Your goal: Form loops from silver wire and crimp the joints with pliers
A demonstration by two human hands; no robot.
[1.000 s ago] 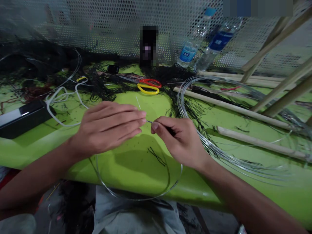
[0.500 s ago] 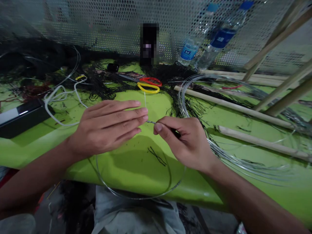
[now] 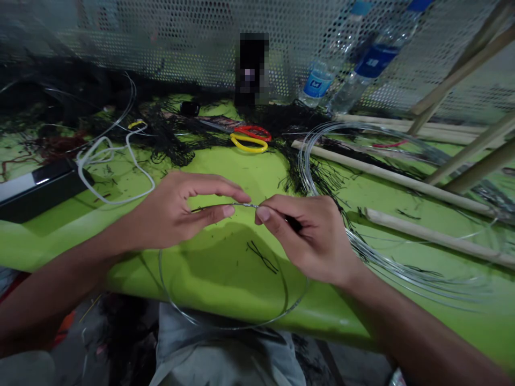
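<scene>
A thin metal wire hoop (image 3: pixel 233 326) hangs from my hands, its lower arc over the table's front edge. Between finger and thumb, my right hand (image 3: pixel 303 233) pinches the hoop at its top, by a twisted section of wire. To the left, my left hand (image 3: pixel 183 212) has its thumb and fingers parted. The wire runs through that gap, lying along the thumb, with the index finger arched above it. Where the wire passes inside the left palm is hidden.
Behind the hands lie red-and-yellow-handled scissors (image 3: pixel 250 140) and black netting (image 3: pixel 173 139). A coil of wire (image 3: pixel 308 161) and wooden sticks (image 3: pixel 402 179) are at right. Two water bottles (image 3: pixel 317 83) lean on the perforated panel. A white cord (image 3: pixel 140 185) and dark box (image 3: pixel 48 187) are left.
My left hand, flat with its fingers stretched together over the wire, has turned and parted its thumb from its fingers. My right hand keeps its pinch. The view has shifted slightly.
</scene>
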